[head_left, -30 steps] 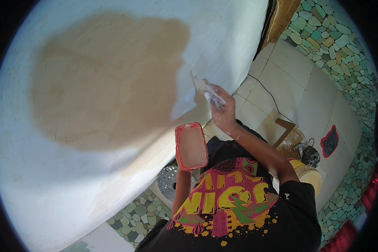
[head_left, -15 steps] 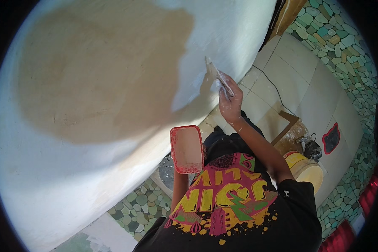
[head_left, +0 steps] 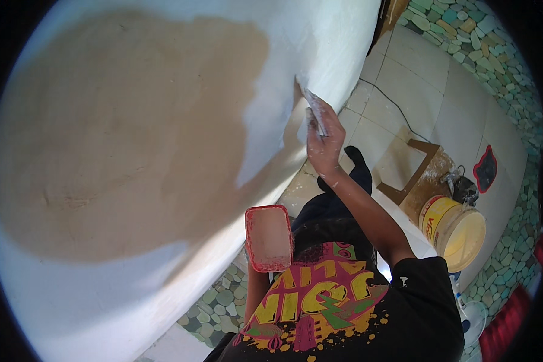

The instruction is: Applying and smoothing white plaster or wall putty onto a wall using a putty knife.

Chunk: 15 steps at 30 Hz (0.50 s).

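Note:
My right hand is closed around a putty knife, smeared white. Its blade points away from me, up against the pale wall, and casts a shadow there. White smears mark my fingers and wrist. A red rectangular tub sits at the end of my left forearm, its open top facing up, with pale plaster-like paste inside and crusted on the rim. My left hand is hidden behind the tub, which it supports. A broad brown area covers much of the wall to the left.
On the tiled floor to the right stand a wooden stool-like piece, a yellow and white bucket and a dark bundle. A red-edged dark object lies beyond. A black cable crosses the tiles. Pebble-pattern flooring borders them.
My view has shifted, so the tub appears lower and more of the bucket shows. The right hand has turned, and the putty knife lies closer along the wall. Both hands keep their hold.

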Each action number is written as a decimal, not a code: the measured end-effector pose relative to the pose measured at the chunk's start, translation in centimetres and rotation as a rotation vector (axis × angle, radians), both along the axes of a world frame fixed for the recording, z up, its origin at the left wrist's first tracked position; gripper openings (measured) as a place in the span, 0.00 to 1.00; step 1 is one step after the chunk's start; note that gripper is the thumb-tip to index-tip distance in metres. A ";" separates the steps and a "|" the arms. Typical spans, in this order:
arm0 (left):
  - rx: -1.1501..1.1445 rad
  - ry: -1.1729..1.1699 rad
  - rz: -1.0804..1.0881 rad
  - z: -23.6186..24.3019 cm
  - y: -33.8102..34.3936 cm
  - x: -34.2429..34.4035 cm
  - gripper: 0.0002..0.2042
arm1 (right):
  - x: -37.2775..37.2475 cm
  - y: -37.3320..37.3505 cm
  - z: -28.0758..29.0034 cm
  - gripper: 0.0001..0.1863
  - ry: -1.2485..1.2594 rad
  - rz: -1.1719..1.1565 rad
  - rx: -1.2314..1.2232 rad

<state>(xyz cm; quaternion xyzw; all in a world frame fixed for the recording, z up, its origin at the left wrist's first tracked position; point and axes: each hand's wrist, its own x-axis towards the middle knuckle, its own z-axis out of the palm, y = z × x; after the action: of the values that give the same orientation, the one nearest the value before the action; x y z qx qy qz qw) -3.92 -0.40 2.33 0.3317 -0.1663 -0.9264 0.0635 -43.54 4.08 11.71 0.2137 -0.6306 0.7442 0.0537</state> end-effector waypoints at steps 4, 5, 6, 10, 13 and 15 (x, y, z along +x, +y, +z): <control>0.027 0.001 -0.042 -0.1 -0.9 0.6 0.39 | 1.8 -0.1 -1.3 0.21 0.100 -0.029 0.125; 0.052 0.007 -0.048 -0.2 -1.2 0.8 0.39 | 2.6 0.1 -1.6 0.21 0.096 -0.036 0.125; 0.077 0.013 -0.053 -0.2 -1.5 1.0 0.39 | 3.4 0.6 -1.8 0.21 0.105 0.031 0.108; 0.069 -0.016 -0.069 0.5 -2.8 1.6 0.39 | 2.7 0.9 -1.3 0.23 0.116 0.013 0.095; 0.171 0.014 -0.047 1.0 -3.1 0.7 0.38 | 1.3 -0.7 -2.0 0.22 0.029 -0.132 0.009; 0.107 0.195 -0.109 1.1 -3.2 0.5 0.38 | 3.0 -2.6 -2.4 0.21 0.117 -0.174 0.078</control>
<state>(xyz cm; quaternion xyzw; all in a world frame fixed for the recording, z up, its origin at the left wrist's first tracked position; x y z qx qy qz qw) -3.38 -3.61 3.43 0.2336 -0.1274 -0.9639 0.0108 -40.52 1.50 9.31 0.2030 -0.6711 0.6978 0.1466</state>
